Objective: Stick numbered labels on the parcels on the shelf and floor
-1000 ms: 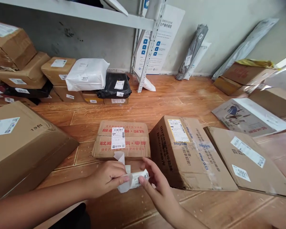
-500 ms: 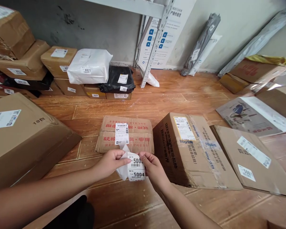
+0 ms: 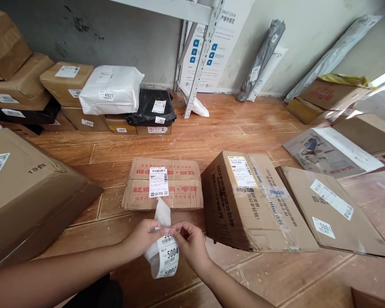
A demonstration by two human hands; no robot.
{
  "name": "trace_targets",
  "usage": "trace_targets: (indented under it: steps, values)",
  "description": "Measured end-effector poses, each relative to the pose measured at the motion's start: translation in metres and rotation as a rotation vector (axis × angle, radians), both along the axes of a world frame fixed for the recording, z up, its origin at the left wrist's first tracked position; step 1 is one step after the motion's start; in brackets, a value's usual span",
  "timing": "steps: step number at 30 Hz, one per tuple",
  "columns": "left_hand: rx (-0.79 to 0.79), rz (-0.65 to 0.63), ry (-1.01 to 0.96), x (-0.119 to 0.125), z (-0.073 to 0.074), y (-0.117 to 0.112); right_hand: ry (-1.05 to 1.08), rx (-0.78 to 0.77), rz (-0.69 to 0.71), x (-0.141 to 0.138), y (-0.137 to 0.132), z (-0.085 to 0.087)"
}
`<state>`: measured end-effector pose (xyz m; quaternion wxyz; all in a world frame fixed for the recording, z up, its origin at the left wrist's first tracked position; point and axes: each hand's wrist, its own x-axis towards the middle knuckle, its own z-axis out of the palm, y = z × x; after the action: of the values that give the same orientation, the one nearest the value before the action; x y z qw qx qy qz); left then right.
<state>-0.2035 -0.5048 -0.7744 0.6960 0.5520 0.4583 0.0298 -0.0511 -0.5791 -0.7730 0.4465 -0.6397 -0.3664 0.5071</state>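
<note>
My left hand (image 3: 144, 236) and my right hand (image 3: 189, 244) meet low in the middle, both pinching the top of a white label strip (image 3: 164, 256) printed "5004". The strip hangs down between them and a piece of its backing paper curls upward. Just beyond the hands lies a flat cardboard box with red print (image 3: 163, 184) bearing a shipping label. To its right stands a taller brown carton (image 3: 253, 201) with blue lettering.
A big brown box (image 3: 28, 188) fills the left side. Another flat carton (image 3: 333, 209) marked 5007 lies at the right. Numbered parcels and bags (image 3: 112, 92) are stacked under a metal shelf (image 3: 199, 55) at the back. The floor is wood-patterned.
The label strip has dropped lower and now hangs downward from the fingertips; both hands have drawn closer together and slightly toward me. The view shifted a little to the right.
</note>
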Motion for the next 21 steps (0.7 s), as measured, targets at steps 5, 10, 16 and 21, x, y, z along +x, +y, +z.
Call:
trace_targets:
  steps: [5, 10, 16, 21]
  values:
    - [0.097, -0.484, 0.174, -0.013, -0.004, 0.006, -0.068, 0.173, -0.388, 0.042, 0.027, -0.003]
    - [0.486, -0.769, 0.442, -0.033, -0.017, 0.018, 0.224, 0.112, -0.677, 0.08, 0.062, -0.026]
    - [0.589, -0.866, 0.475, -0.038, -0.028, 0.026, 0.367, 0.062, -0.56, 0.068, 0.051, -0.024]
    - [0.637, -0.928, 0.434, -0.032, -0.037, 0.014, 0.432, 0.011, -0.37, 0.044, 0.015, -0.025]
